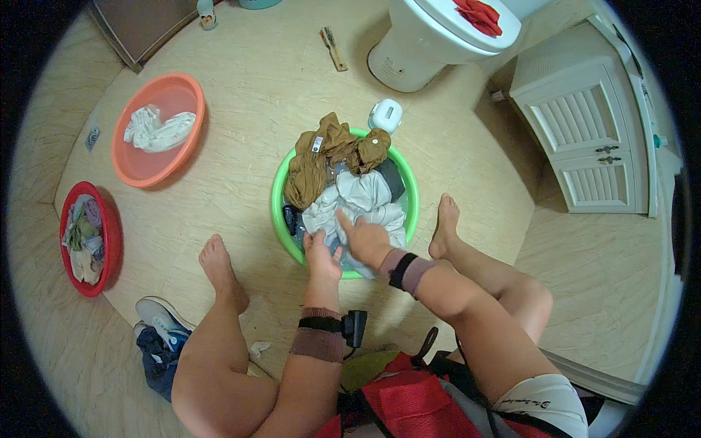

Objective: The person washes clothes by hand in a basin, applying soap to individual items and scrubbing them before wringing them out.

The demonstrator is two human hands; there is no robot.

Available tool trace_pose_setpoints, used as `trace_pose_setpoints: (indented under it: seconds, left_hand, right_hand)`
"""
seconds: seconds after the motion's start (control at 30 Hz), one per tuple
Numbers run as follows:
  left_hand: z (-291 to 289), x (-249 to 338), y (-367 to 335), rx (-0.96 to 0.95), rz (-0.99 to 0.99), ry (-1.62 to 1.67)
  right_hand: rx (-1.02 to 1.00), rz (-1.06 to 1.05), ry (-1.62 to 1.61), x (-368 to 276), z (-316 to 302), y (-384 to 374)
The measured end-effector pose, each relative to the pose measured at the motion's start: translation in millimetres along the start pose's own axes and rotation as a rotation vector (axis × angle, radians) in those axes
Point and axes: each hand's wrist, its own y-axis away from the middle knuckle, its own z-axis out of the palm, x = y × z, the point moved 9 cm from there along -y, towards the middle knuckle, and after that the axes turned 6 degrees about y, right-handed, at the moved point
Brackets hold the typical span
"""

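Head view: your half-curled hands (368, 242), grip unclear, touch white fabric (362, 191); yanking could tip the round green plastic basin (414, 197).

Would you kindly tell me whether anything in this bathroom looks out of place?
Mildly, yes: a red cloth lies on the toilet lid, an unusual spot, and a brush lies loose on the floor. Brown clothing untidily overlaps the far rim of the green basin.

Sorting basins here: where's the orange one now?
In the head view, the orange basin sits at upper left, beyond the red basin and left of the green basin.
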Motion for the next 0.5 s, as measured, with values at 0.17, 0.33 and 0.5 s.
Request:
trace_pose_setpoints:
  seconds: [0.17,0.33,0.5]
  left_hand:
    - [-8.4,-0.2,-13.7,-0.074,0.040,-0.123]
    - [-10.1,4.7,-11.5,-0.059,0.053,-0.161]
    - [13.6,0.0,-14.3,-0.227,0.083,0.157]
  right_hand:
    - [-0.048,-0.034,0.162,-19.3,53.2,-21.8]
    - [-0.353,-0.153,0.139,-8.5,69.2,-56.3]
    - [0.038,-0.233,-0.814,2.2,-13.7,-15.8]
